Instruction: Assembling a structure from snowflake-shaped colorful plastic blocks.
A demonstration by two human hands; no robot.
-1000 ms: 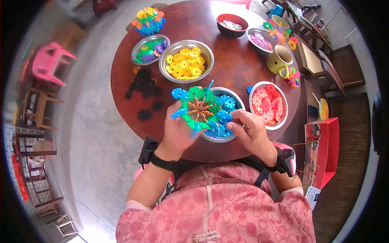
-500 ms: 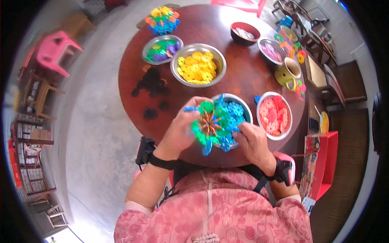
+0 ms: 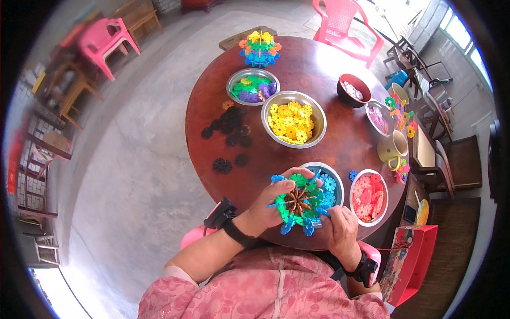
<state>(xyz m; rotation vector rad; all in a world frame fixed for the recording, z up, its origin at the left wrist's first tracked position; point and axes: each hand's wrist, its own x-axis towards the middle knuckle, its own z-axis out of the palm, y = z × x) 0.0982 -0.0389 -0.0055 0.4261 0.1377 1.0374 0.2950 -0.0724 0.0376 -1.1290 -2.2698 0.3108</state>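
My left hand (image 3: 268, 204) is closed around a rounded build of interlocking plastic snowflake discs (image 3: 287, 209), with brown pieces at its centre, green ones around them and blue ones along the outside. At the build's right edge, my right hand (image 3: 343, 227) pinches a blue disc (image 3: 322, 211); whether that disc is slotted in cannot be made out. Partly behind the build stands a bowl of blue discs (image 3: 330, 186). Just right of it is a white-rimmed bowl of red discs (image 3: 366, 198), with one loose blue disc (image 3: 353, 175) between them.
Farther off are a steel bowl (image 3: 320, 125) of yellow discs, a bowl (image 3: 232, 80) of green and purple discs, and a finished-looking multicoloured disc ball (image 3: 260, 49). Black discs (image 3: 231, 121) lie loose at left. A mug (image 3: 393, 147) and dark bowl (image 3: 346, 97) stand at right.
The view has shifted, so the table sits lower and farther right. My left hand has turned the build slightly. The right hand stays pinched at its right edge.
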